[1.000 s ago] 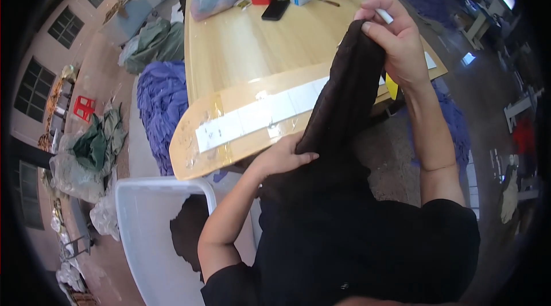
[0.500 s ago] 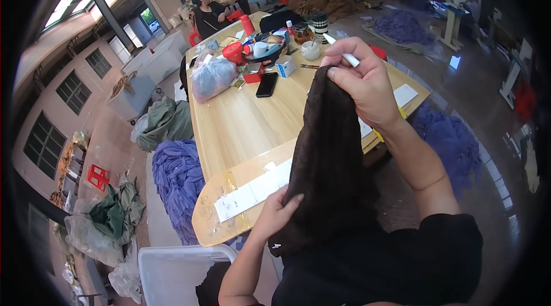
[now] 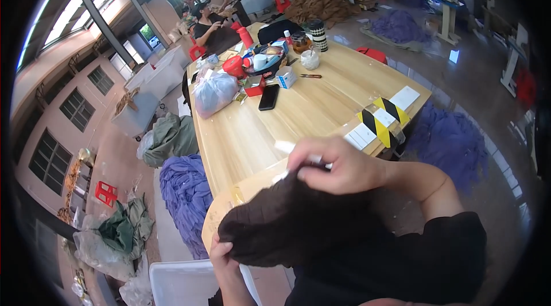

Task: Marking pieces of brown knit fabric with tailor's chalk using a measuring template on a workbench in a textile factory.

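A dark brown knitted cloth lies bunched low in front of me, over the near edge of the wooden table. My right hand pinches its upper edge together with a small white tag. My left hand grips the cloth's lower left end from beneath; only its fingers show.
On the table's far end lie a black phone, a clear plastic bag, a small white box, cups and red bottles. Purple cloth heaps lie left and right of the table. A white bin stands below. People sit at the back.
The cloth, held up long and vertical before, has come down into a low horizontal bunch. My right hand dropped with it and the view has lifted toward the room.
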`<state>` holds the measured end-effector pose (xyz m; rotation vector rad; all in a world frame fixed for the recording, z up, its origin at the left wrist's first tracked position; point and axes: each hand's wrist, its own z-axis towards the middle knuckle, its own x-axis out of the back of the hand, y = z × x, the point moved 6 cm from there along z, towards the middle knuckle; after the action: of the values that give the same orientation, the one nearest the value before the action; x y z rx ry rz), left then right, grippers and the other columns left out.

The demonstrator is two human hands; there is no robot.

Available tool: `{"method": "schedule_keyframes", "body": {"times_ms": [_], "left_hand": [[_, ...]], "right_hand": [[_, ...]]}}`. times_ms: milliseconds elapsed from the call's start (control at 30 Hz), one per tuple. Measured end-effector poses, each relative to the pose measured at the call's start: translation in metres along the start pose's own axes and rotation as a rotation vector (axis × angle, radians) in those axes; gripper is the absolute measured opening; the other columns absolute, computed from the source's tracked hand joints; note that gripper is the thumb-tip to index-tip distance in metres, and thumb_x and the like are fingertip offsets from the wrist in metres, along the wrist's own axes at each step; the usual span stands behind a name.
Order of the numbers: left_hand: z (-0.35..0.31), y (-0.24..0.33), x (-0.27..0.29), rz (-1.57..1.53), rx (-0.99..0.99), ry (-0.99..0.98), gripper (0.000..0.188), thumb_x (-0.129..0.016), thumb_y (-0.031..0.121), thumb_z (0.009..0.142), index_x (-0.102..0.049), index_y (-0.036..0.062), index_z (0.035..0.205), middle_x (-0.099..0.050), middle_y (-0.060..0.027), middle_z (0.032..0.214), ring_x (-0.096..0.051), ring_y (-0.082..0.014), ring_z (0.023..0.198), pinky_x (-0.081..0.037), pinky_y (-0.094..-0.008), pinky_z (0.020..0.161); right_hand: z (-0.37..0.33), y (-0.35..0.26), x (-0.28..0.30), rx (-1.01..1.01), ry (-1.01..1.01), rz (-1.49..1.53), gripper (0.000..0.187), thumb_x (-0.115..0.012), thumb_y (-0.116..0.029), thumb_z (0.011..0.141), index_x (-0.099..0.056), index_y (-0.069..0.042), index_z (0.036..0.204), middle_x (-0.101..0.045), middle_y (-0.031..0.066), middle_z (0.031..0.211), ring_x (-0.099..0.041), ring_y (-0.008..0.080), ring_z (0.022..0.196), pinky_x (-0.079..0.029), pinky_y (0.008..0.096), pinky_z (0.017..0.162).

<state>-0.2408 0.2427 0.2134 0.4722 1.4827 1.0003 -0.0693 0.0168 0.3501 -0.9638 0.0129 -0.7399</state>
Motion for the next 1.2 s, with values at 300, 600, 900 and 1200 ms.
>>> {"method": "schedule_keyframes", "body": {"times_ms": [300,600,900,1200], "left_hand": [[-0.045,-0.017,-0.031,0.406,0.376,-0.064,0.034,-0.061,0.015,0.083,-0.058,-0.0110,0.104,-0.063,-0.0124,0.095,-0.061,-0.0168,0.082,-0.047,-0.0271,0.073],[-0.068,0.026,-0.001,0.247,0.032,0.297,0.027,-0.062,0.011,0.079,-0.061,-0.0057,0.099,-0.065,-0.0154,0.096,-0.063,-0.0234,0.085,-0.050,-0.0320,0.079],[-0.056,-0.003,0.007,0.314,0.314,0.236,0.035,-0.062,0.006,0.078,-0.057,-0.0056,0.111,-0.063,-0.0169,0.104,-0.062,-0.0262,0.094,-0.049,-0.0363,0.085],[-0.042,-0.016,-0.005,0.318,0.255,-0.010,0.038,-0.057,0.021,0.086,-0.057,-0.0115,0.105,-0.063,-0.0124,0.094,-0.061,-0.0173,0.081,-0.046,-0.0262,0.074]], "right_hand": [[0.008,0.078,-0.133,-0.181,-0.609,0.560,0.019,-0.060,-0.015,0.086,-0.054,-0.001,0.096,-0.059,0.0055,0.088,-0.054,0.0118,0.089,-0.044,0.0259,0.076],[-0.021,0.112,-0.119,-0.608,-1.033,0.514,0.013,-0.062,-0.015,0.084,-0.057,-0.004,0.089,-0.057,0.0030,0.076,-0.057,0.0084,0.067,-0.043,0.0189,0.054],[0.003,0.090,-0.173,-0.431,-0.842,0.769,0.017,-0.058,-0.019,0.088,-0.057,-0.002,0.091,-0.058,0.0018,0.083,-0.052,0.0068,0.077,-0.040,0.0208,0.067],[0.008,0.092,-0.172,-0.462,-0.779,0.908,0.017,-0.061,-0.014,0.085,-0.056,-0.002,0.097,-0.058,0.0015,0.089,-0.053,0.0074,0.079,-0.042,0.0211,0.071]]}}
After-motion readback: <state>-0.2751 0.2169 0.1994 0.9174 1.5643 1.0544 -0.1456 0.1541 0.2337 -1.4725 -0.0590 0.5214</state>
